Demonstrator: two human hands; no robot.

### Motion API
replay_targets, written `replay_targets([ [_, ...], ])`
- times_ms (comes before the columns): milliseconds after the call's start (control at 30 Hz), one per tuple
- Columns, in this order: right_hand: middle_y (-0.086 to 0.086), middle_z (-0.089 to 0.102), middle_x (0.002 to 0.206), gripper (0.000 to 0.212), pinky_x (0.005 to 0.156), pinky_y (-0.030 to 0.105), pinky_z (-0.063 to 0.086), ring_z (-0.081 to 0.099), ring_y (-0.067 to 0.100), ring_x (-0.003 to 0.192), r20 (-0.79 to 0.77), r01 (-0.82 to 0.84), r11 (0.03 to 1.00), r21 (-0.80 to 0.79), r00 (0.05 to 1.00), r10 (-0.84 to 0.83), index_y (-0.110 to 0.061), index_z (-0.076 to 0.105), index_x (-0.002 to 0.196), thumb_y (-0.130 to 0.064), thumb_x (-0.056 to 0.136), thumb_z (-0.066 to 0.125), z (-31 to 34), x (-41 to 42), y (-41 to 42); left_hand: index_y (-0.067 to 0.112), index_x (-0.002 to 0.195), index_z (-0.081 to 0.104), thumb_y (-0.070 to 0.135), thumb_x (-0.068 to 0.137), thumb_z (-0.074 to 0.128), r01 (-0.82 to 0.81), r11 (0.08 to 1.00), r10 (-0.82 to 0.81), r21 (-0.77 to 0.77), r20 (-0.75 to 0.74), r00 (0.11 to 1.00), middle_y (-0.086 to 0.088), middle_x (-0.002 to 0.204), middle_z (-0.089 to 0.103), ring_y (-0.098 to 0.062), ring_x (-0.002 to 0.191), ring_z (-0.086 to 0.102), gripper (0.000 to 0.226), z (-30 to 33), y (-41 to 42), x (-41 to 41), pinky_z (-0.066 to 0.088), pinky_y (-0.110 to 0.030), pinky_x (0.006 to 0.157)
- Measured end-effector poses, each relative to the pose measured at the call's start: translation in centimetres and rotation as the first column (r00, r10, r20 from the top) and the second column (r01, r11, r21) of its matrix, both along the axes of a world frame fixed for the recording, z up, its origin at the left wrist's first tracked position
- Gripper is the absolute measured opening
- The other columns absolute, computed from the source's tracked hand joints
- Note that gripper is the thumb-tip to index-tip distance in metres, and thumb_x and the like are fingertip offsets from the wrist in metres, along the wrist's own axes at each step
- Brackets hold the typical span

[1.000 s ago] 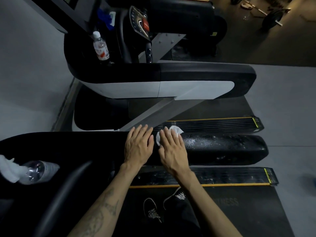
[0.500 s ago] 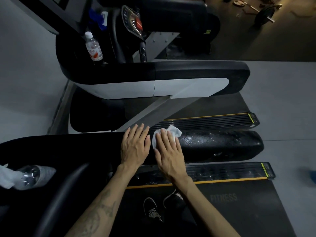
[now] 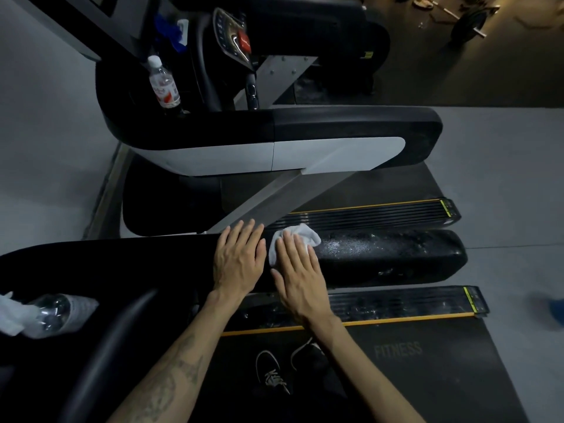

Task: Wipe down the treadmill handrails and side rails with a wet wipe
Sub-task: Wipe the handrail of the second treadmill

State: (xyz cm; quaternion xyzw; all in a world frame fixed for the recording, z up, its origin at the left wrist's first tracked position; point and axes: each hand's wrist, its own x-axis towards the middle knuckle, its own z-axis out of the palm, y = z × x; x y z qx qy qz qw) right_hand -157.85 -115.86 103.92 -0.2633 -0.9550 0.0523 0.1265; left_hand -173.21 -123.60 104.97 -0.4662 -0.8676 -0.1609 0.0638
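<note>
A long black treadmill handrail (image 3: 396,257) runs left to right across the middle, its right half wet and speckled with foam. My right hand (image 3: 297,276) lies flat on it with straight fingers and presses a crumpled white wet wipe (image 3: 300,235) against the rail; the wipe sticks out past the fingertips. Beside it, my left hand (image 3: 239,257) rests flat on the dry part of the same rail, fingers straight, holding nothing. Below the handrail lies a ribbed black side rail (image 3: 396,303) with a yellow edge, damp in patches.
A neighbouring treadmill's handrail (image 3: 351,126) and its side rail (image 3: 381,210) lie beyond. A water bottle (image 3: 164,87) stands in its cup holder. Another clear bottle (image 3: 64,312) and a white cloth (image 3: 9,315) sit at lower left. My shoes (image 3: 271,374) stand on the belt (image 3: 427,377).
Both hands have stayed flat on the handrail, with the right hand and wipe sliding slightly left along it. The view has shifted a little.
</note>
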Motion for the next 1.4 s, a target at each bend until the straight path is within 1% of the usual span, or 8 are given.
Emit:
replay_targets([
  [100, 0.010, 0.023, 0.168, 0.061, 0.121, 0.045, 0.022, 0.020, 0.025, 0.156, 0.017, -0.006, 1.000, 0.019, 1.000, 0.005, -0.009, 0.032, 0.159, -0.041, 0.107, 0.029, 0.2, 0.2, 1.7, 0.013, 0.140, 0.061, 0.037, 0.107, 0.030, 0.007, 1.000, -0.007, -0.011, -0.002, 1.000, -0.010, 0.144, 0.060, -0.028, 0.139, 0.050, 0.051, 0.0, -0.1, 0.0, 0.032, -0.048, 0.120],
  [300, 0.012, 0.011, 0.171, 0.066, 0.127, 0.046, 0.013, 0.008, 0.027, 0.158, -0.043, 0.152, 0.987, -0.057, 0.987, -0.155, -0.007, 0.020, 0.162, -0.040, 0.106, 0.034, -0.6, 2.1, -1.2, 0.013, 0.139, 0.061, 0.037, 0.108, 0.031, 0.000, 1.000, 0.000, 0.003, -0.001, 1.000, -0.010, 0.143, 0.061, -0.028, 0.138, 0.051, 0.050, 0.0, -0.1, 0.0, 0.032, -0.048, 0.119],
  [567, 0.010, 0.020, 0.169, 0.062, 0.125, 0.046, 0.016, 0.019, 0.027, 0.156, 0.001, 0.015, 1.000, 0.019, 1.000, -0.015, -0.010, 0.030, 0.160, -0.044, 0.107, 0.027, -0.1, 1.0, 0.9, 0.013, 0.140, 0.061, 0.038, 0.107, 0.030, 0.005, 1.000, -0.004, -0.019, 0.009, 1.000, -0.010, 0.144, 0.060, -0.028, 0.139, 0.051, 0.051, 0.0, -0.1, 0.0, 0.030, -0.047, 0.120],
  [667, 0.011, 0.018, 0.169, 0.062, 0.126, 0.046, 0.013, 0.014, 0.027, 0.157, -0.010, 0.072, 0.997, -0.002, 0.997, -0.072, -0.009, 0.027, 0.161, -0.043, 0.109, 0.023, -0.3, 2.0, 1.7, 0.013, 0.140, 0.061, 0.038, 0.108, 0.030, 0.004, 1.000, -0.004, -0.009, 0.011, 1.000, -0.010, 0.144, 0.060, -0.028, 0.139, 0.051, 0.052, 0.1, -0.2, 0.1, 0.030, -0.047, 0.120],
  [800, 0.017, 0.013, 0.169, 0.067, 0.126, 0.048, 0.013, 0.008, 0.032, 0.158, -0.060, 0.187, 0.980, -0.065, 0.980, -0.191, -0.003, 0.023, 0.160, -0.043, 0.107, 0.031, -0.8, 2.8, -0.4, 0.012, 0.138, 0.062, 0.037, 0.107, 0.031, 0.011, 1.000, -0.011, 0.015, 0.006, 1.000, -0.011, 0.143, 0.061, -0.029, 0.137, 0.053, 0.051, 0.1, -0.2, 0.1, 0.033, -0.049, 0.119],
  [1000, 0.014, 0.020, 0.168, 0.064, 0.127, 0.044, 0.011, 0.018, 0.029, 0.156, -0.041, 0.050, 0.999, -0.012, 0.998, -0.051, -0.006, 0.030, 0.159, -0.042, 0.106, 0.033, -0.1, 1.3, 0.2, 0.011, 0.136, 0.064, 0.040, 0.105, 0.027, -0.016, 0.999, 0.019, -0.044, 0.054, 0.998, -0.012, 0.142, 0.062, -0.031, 0.139, 0.051, 0.057, 0.5, 0.4, 0.3, 0.029, -0.052, 0.120],
  [1300, 0.015, 0.016, 0.169, 0.065, 0.128, 0.044, 0.010, 0.012, 0.030, 0.157, -0.111, 0.196, 0.973, -0.119, 0.972, -0.209, -0.002, 0.024, 0.160, -0.040, 0.107, 0.032, -0.6, 2.7, -0.1, 0.008, 0.138, 0.062, 0.037, 0.105, 0.029, 0.074, 0.997, -0.076, 0.017, 0.096, 0.992, -0.012, 0.146, 0.058, -0.028, 0.142, 0.048, 0.056, 1.4, 1.7, 1.0, 0.030, -0.051, 0.122],
  [1400, 0.018, 0.020, 0.168, 0.067, 0.127, 0.043, 0.012, 0.013, 0.032, 0.157, -0.129, 0.151, 0.981, -0.120, 0.978, -0.166, 0.002, 0.028, 0.158, -0.040, 0.106, 0.036, -0.4, 1.7, -0.7, 0.007, 0.137, 0.063, 0.036, 0.104, 0.028, 0.082, 0.996, -0.087, 0.043, 0.133, 0.987, -0.013, 0.146, 0.058, -0.028, 0.142, 0.048, 0.056, 1.4, 2.8, 1.3, 0.030, -0.049, 0.122],
])
